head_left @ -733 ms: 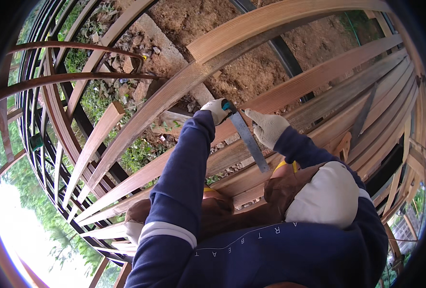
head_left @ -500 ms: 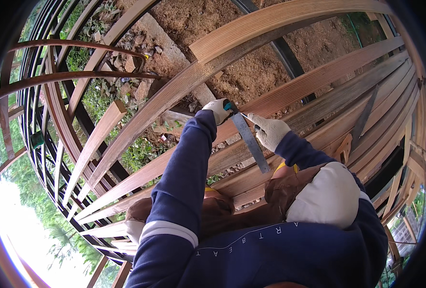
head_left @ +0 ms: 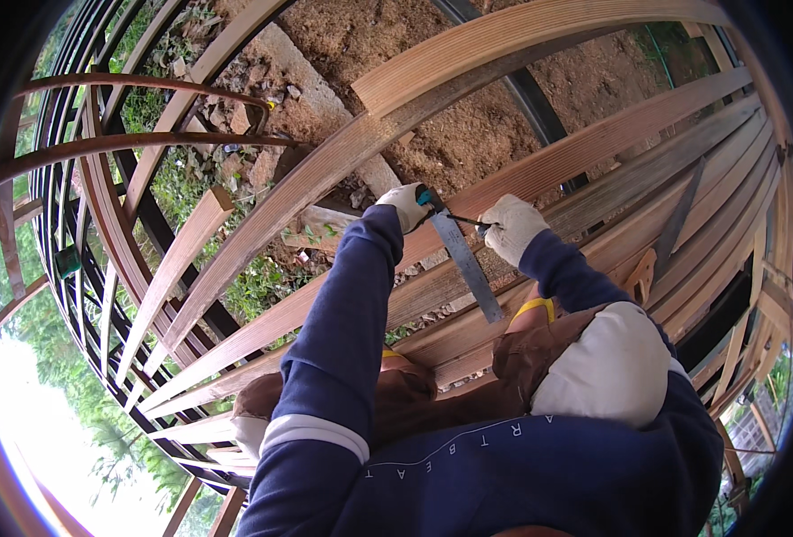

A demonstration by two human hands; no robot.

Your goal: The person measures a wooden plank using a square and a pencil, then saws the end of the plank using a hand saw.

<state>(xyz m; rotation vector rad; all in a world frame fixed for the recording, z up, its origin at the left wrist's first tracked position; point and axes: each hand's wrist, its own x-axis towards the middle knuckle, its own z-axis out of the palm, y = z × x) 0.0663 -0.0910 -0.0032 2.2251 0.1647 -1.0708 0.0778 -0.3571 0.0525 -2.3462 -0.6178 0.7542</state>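
Now, square: flat grey metal try square with a teal-capped corner (head_left: 464,259) lies slanted across the long curved reddish-brown wooden slat (head_left: 593,148), its blade running down and to the right over the next slats.
Left hand: white-gloved left hand (head_left: 405,204) clenches the teal corner end of the square, pressing it against the slat edge.
Right hand: white-gloved right hand (head_left: 511,228) is closed around a thin dark pencil-like marker (head_left: 465,219), tip touching the slat just beside the blade; fingers curled tight.
Position: both hands sit close together, the blade's upper end between them.
Sleeves: navy blue long sleeves with a white stripe (head_left: 325,376) come up from the lower edge.
Lap: brown apron-like cloth (head_left: 414,394) and a white rounded cloth patch (head_left: 611,362) below the hands; yellow strap (head_left: 532,309) near the blade's lower end.
Structure: many bent wooden slats (head_left: 262,233) on a black metal curved frame (head_left: 101,259), fanning left to right.
Second blade: another grey metal strip (head_left: 680,219) rests on the slats well apart to the right.
Ground: sawdust-covered brown soil (head_left: 432,98), stones and green weeds (head_left: 253,286) seen through the gaps.
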